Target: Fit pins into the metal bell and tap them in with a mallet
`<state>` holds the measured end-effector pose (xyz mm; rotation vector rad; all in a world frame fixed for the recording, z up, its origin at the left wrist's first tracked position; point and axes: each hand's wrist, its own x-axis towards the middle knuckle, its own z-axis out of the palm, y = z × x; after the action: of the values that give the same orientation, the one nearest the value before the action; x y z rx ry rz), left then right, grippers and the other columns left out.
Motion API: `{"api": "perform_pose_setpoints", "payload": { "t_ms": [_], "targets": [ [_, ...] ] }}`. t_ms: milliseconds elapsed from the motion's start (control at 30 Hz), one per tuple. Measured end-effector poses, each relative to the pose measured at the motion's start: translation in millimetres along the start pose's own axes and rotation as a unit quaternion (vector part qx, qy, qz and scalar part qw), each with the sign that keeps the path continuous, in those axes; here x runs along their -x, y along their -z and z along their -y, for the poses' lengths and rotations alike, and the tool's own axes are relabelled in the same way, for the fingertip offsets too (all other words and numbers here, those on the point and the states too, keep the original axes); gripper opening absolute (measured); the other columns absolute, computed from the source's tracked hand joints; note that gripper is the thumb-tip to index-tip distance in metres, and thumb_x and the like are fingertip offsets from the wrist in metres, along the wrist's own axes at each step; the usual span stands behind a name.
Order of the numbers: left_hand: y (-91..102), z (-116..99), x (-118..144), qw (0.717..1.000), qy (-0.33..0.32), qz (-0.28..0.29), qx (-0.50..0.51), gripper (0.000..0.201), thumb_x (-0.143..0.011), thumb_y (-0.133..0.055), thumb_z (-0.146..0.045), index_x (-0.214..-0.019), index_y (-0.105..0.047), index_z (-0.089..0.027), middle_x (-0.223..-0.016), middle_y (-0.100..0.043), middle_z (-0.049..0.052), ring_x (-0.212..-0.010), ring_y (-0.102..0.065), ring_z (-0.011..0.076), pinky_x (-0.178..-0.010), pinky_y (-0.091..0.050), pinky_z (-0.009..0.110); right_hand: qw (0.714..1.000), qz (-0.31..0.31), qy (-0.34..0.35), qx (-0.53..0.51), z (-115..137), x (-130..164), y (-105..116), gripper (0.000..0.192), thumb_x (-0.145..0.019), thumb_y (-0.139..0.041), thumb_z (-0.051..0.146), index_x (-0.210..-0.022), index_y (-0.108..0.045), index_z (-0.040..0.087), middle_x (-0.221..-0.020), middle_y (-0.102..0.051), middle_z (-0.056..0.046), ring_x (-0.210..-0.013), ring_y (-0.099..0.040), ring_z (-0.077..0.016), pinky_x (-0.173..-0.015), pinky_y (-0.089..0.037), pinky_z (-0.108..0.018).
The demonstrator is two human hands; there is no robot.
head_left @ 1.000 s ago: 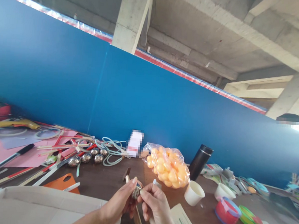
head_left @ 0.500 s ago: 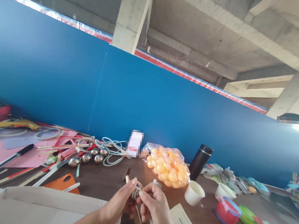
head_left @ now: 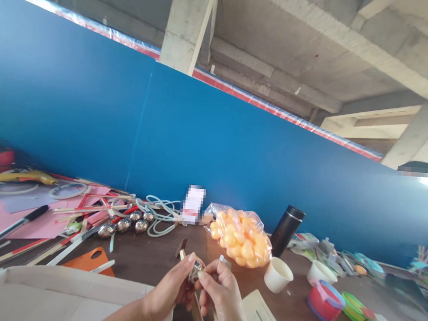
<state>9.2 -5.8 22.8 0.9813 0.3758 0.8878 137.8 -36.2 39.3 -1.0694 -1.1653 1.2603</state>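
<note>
Low in the middle of the view, my left hand (head_left: 171,289) and my right hand (head_left: 218,290) meet around a small shiny silver ball (head_left: 194,272). The left thumb and fingers pinch it from the left, and the right fingertips touch it from the right. A wooden stick (head_left: 196,316) runs down under the hands toward me. Several more silver balls (head_left: 123,225) lie in a row on the brown table (head_left: 145,256) to the left. A clear bag of orange balls (head_left: 241,236) sits just beyond my hands.
An open cardboard box (head_left: 54,296) fills the near left. Pink paper, sticks, a black marker (head_left: 9,229) and a yellow glue gun (head_left: 20,177) lie at left. A black bottle (head_left: 286,230), white cups (head_left: 277,275), tape rolls (head_left: 325,301) and a paper sheet (head_left: 263,318) are at right. A blue wall stands behind.
My right fingers have shifted slightly on the silver ball. The view has dipped a little; nothing else has moved.
</note>
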Motion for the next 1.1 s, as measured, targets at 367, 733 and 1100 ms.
{"api": "perform_pose_setpoints", "payload": {
  "t_ms": [367, 733, 1100],
  "targets": [
    [-1.6, -1, 2, 1.0, -0.002, -0.002, 0.002, 0.041, -0.085, -0.035, -0.056, -0.08, -0.049, -0.017, -0.057, -0.049, -0.002, -0.045, -0.049, 0.0105, -0.043, -0.031, 0.022, 1.0, 0.006, -0.008, 0.008, 1, 0, -3, 0.04, -0.07, -0.071, 0.046, -0.07, -0.045, 0.015, -0.056, -0.064, 0.0, -0.032, -0.05, -0.0047, -0.03, -0.039, -0.013],
    [-1.7, -5, -1, 0.995, 0.062, 0.034, 0.065, 0.05, -0.085, -0.025, -0.059, -0.068, -0.045, -0.017, -0.05, -0.054, 0.002, -0.042, -0.052, 0.0131, -0.044, -0.021, 0.022, 0.999, 0.0, 0.049, 0.021, -5, 0, -8, 0.032, -0.082, -0.059, 0.044, -0.081, -0.048, 0.014, -0.063, -0.062, 0.001, -0.034, -0.051, -0.0037, -0.032, -0.039, -0.013],
    [1.7, -5, -1, 0.989, 0.088, 0.012, 0.122, 0.054, -0.082, -0.032, -0.062, -0.059, -0.047, -0.016, -0.044, -0.046, -0.001, -0.038, -0.046, 0.0105, -0.041, -0.023, 0.02, 0.998, -0.05, 0.036, 0.03, -7, -1, -16, 0.035, -0.081, -0.058, 0.047, -0.079, -0.052, 0.013, -0.061, -0.059, 0.001, -0.04, -0.054, -0.0058, -0.037, -0.044, -0.015]
  ]
}}
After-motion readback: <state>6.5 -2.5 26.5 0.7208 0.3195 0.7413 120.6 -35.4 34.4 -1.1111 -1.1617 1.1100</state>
